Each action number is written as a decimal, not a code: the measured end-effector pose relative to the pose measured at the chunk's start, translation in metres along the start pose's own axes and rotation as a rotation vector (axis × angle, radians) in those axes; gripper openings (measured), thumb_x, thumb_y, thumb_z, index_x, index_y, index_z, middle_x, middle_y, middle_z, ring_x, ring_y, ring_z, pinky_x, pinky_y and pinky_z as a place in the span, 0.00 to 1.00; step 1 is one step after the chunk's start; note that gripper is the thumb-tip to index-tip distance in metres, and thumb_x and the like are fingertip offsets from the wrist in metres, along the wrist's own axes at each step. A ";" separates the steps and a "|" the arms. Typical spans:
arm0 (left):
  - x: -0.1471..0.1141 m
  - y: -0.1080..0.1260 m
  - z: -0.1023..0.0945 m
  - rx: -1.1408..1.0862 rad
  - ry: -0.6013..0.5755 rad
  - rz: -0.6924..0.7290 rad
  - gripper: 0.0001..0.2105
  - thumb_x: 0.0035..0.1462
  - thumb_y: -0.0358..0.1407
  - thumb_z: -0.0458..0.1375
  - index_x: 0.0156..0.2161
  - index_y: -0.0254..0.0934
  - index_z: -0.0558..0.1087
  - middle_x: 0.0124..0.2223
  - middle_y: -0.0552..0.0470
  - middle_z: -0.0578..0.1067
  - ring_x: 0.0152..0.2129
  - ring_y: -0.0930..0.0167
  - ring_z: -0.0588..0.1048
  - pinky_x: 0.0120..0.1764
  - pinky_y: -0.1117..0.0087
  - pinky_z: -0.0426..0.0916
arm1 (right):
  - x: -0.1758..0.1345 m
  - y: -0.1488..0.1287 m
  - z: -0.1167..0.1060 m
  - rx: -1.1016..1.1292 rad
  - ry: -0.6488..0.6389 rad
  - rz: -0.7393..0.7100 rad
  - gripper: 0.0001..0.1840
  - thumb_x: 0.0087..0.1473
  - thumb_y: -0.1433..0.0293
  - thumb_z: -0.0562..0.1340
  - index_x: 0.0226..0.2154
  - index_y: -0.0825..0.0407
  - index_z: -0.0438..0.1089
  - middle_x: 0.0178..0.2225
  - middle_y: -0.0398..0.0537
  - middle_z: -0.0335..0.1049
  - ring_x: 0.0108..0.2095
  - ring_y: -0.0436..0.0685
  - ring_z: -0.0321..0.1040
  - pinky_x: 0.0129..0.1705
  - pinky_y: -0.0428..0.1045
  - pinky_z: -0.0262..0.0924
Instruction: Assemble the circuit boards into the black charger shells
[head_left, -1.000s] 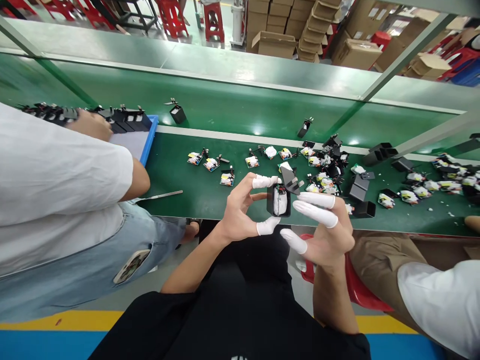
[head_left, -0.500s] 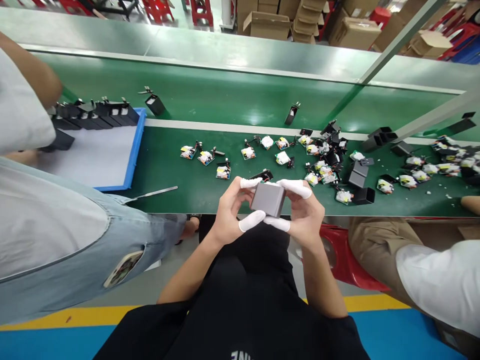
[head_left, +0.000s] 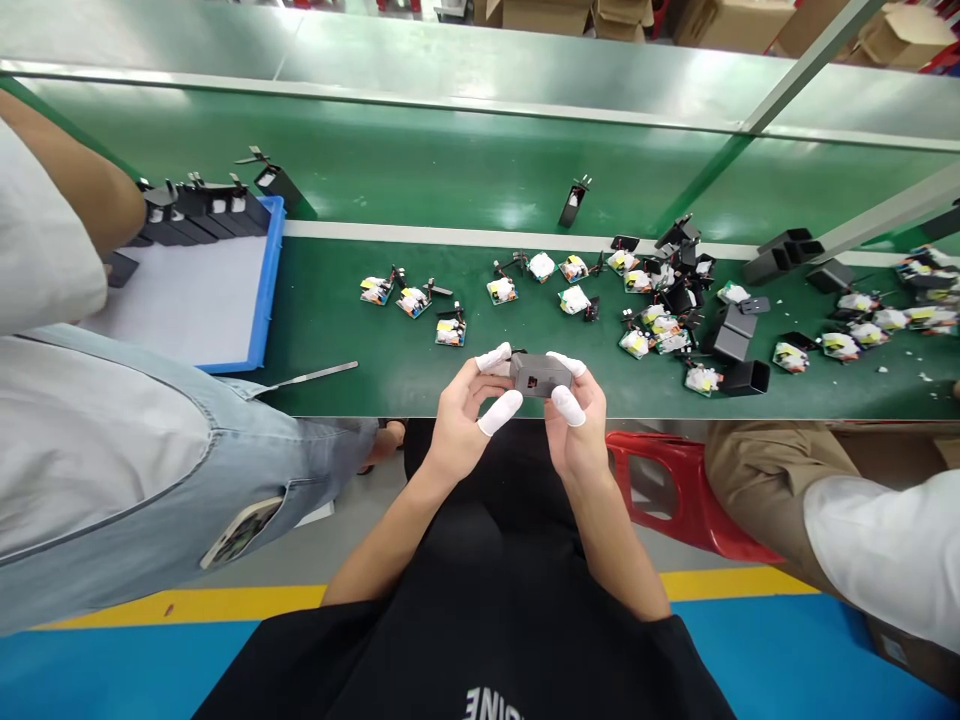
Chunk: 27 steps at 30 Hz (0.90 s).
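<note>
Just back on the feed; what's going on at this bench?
The person's left hand and right hand hold a dark case between them, a small opening showing. Circuit boards lie on the green bench beyond. To the left, black cases are lined up in a blue-rimmed tray, partly hidden by a co-worker's arm.

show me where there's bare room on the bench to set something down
One free patch on the green bench lies between the blue tray and the leftmost circuit board, beyond the metal strip. A smaller one lies between the held case and the boards behind it. It is crowded right of the right hand, with heaped boards and dark housings.
</note>
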<state>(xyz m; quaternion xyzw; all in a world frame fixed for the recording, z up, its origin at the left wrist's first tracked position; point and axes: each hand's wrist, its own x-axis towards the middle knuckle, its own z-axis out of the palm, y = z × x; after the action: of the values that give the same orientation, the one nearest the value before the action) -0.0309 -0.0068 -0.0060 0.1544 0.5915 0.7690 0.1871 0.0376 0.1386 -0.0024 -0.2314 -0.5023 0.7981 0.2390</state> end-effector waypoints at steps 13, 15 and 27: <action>0.010 0.009 0.011 -0.122 -0.031 -0.130 0.25 0.60 0.51 0.75 0.54 0.37 0.83 0.43 0.47 0.86 0.30 0.74 0.78 0.36 0.71 0.75 | 0.001 0.002 -0.005 -0.102 -0.039 -0.076 0.31 0.50 0.46 0.80 0.48 0.45 0.75 0.52 0.51 0.77 0.53 0.62 0.78 0.60 0.58 0.75; 0.009 0.008 0.011 -0.125 -0.009 -0.141 0.25 0.58 0.51 0.76 0.53 0.36 0.83 0.43 0.46 0.86 0.30 0.73 0.79 0.34 0.72 0.74 | 0.003 0.002 -0.008 -0.160 -0.070 -0.113 0.32 0.53 0.43 0.78 0.49 0.44 0.74 0.52 0.52 0.77 0.52 0.62 0.78 0.58 0.58 0.75; 0.009 -0.006 0.007 -0.130 0.072 -0.087 0.22 0.52 0.47 0.80 0.46 0.35 0.84 0.49 0.42 0.88 0.44 0.63 0.86 0.51 0.64 0.81 | 0.018 -0.017 -0.030 -0.579 -0.382 -0.139 0.22 0.66 0.46 0.69 0.38 0.48 0.72 0.32 0.40 0.69 0.35 0.55 0.64 0.44 0.52 0.61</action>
<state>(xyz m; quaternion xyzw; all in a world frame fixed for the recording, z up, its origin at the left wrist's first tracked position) -0.0353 0.0051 -0.0100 0.0881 0.5531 0.8018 0.2086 0.0441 0.1774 -0.0011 -0.1015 -0.7579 0.6334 0.1188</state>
